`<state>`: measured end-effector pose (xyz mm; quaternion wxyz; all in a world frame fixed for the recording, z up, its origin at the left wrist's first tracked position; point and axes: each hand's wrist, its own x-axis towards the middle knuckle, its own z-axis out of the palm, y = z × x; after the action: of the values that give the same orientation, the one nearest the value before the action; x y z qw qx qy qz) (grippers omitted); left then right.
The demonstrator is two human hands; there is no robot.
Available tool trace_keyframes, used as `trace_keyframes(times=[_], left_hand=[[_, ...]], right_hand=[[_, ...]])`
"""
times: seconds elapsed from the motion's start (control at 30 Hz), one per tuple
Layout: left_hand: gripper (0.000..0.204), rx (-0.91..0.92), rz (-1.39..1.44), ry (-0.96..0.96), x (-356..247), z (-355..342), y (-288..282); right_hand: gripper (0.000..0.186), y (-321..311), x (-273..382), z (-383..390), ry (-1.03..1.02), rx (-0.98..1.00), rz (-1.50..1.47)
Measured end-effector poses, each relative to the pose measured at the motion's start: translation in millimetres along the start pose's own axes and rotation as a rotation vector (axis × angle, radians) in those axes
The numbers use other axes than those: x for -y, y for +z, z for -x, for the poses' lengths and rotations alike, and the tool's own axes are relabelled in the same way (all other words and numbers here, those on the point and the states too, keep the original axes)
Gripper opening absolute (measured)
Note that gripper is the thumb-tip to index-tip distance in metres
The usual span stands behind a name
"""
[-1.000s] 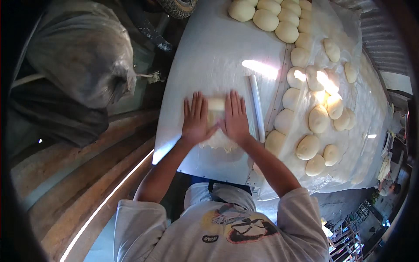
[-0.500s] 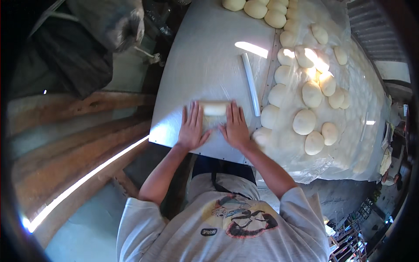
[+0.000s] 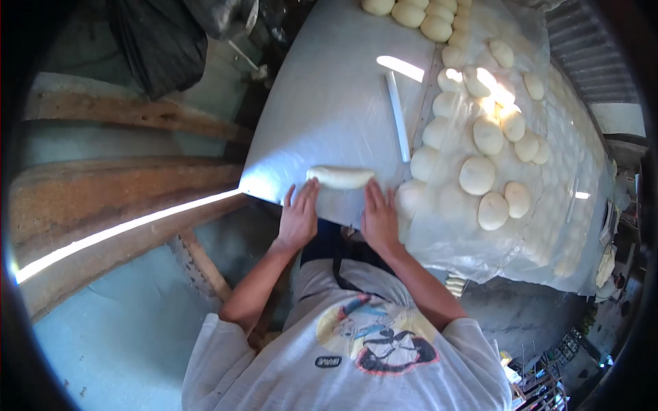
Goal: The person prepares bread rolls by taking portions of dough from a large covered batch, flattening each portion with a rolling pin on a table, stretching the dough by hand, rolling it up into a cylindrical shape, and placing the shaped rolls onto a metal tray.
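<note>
Fingers point(image 3: 310, 194) of left hand point(image 3: 298, 225) and right hand point(image 3: 379, 220), loosely extended, ungripping, touch both ends of a pale cylindrical dough roll point(image 3: 340, 178) on the silver metal table point(image 3: 329, 103). It lies nearer the table's front edge than before.

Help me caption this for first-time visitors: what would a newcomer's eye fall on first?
Probably the pale dough roll near the close edge of the metal tabletop, with the left hand and right hand at its two ends. Next might come the round dough pieces scattered to the right, around the plastic sheeting, and the bright patch of light just beyond the pale rod.
</note>
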<state>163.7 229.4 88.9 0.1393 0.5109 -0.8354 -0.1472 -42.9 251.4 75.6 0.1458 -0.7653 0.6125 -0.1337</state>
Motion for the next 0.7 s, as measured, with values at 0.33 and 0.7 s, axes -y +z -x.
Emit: trace_keyframes(times=[0.33, 0.7], left_hand=[[0.036, -0.265, -0.182, 0.152, 69.4, -106.4, -37.5], [0.091, 0.354, 0.161, -0.085, 2.4, -76.2, -21.5]], right_hand=[[0.043, -67.6, -1.9, -161.3, -0.208, -0.089, 0.226], [0.077, 13.7, 40.8, -67.2, -0.152, 0.233, 0.15]])
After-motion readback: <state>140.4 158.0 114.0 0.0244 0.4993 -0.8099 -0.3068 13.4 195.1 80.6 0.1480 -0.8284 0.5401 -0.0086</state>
